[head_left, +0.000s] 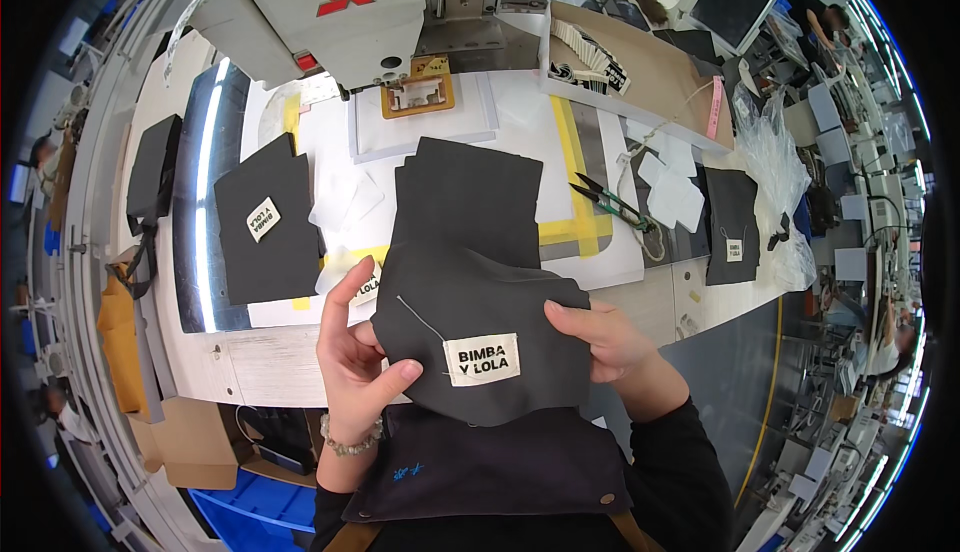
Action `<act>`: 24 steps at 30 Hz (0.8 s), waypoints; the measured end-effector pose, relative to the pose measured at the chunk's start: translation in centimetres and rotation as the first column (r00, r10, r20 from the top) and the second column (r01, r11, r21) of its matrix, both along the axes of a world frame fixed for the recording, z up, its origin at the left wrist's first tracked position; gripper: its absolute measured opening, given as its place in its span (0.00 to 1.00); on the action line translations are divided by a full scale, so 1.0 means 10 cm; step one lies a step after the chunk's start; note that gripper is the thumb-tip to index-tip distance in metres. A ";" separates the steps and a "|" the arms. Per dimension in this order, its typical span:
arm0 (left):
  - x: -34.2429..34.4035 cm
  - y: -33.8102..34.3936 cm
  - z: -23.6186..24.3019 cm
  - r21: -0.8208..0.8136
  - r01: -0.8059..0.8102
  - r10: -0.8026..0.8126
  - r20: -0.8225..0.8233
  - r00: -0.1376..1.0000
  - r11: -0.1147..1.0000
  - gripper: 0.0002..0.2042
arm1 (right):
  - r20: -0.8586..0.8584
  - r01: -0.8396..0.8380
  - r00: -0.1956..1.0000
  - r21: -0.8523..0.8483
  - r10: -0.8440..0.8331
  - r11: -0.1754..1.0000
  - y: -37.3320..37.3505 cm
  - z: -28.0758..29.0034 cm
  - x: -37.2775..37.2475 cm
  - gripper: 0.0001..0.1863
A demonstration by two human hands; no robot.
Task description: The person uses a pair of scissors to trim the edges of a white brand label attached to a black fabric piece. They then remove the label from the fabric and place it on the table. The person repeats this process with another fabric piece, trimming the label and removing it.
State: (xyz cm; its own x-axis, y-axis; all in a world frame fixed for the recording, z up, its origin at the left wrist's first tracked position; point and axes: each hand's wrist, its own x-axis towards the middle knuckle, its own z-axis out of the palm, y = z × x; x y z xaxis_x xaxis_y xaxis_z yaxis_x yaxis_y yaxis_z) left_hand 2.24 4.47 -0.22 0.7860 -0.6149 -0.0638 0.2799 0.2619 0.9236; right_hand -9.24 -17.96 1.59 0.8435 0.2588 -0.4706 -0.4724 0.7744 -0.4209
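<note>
Between my hands a dark grey fabric panel [480, 287] is held up near the table's front edge. Sewn low on it is a cream label [483, 360] with dark lettering, a loose thread trailing from its upper left corner. My left hand [355, 357] grips the left edge, thumb in front, index finger stretched upward and the other fingers partly behind the cloth. On the right edge my right hand [598, 340] pinches the panel, thumb on top and fingers mostly underneath. Beyond it lies more dark grey fabric [468, 187]. A second cream label [368, 284] shows by my left index finger.
A sewing machine head [330, 12] stands over a yellow clamp frame [417, 98]. Labelled fabric pieces lie left [265, 222] and right [733, 227]. Green-handled scissors [612, 202] rest on the table, near a cardboard tray [640, 102] of labels. Below left is a blue crate [250, 507].
</note>
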 end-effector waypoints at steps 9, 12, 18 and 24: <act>-0.04 -0.03 0.07 0.057 0.007 -0.012 0.090 0.996 0.998 0.43 | 0.031 0.002 1.000 0.023 -0.002 1.000 -0.03 -0.02 -0.02 0.24; -0.05 -0.04 0.07 0.055 0.001 -0.008 0.132 0.991 0.999 0.43 | 0.040 0.019 0.999 0.056 -0.021 0.998 -0.02 -0.02 -0.02 0.24; -0.07 -0.03 0.10 0.043 0.034 -0.042 0.208 0.977 0.999 0.41 | 0.057 0.036 0.997 0.144 -0.045 0.989 -0.04 -0.12 -0.03 0.25; -0.09 0.00 0.07 0.049 0.057 -0.067 0.252 0.965 0.997 0.39 | 0.042 0.065 0.996 0.301 -0.081 0.951 -0.03 -0.25 -0.01 0.25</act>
State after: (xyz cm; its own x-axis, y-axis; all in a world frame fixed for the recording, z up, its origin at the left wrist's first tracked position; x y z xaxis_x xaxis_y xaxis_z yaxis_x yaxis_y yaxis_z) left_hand 1.34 4.51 0.51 0.7402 -0.6639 0.1067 0.0495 0.2121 0.9760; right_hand -9.37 -18.26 -0.94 0.8873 0.3175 -0.3346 -0.3930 0.9001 -0.1880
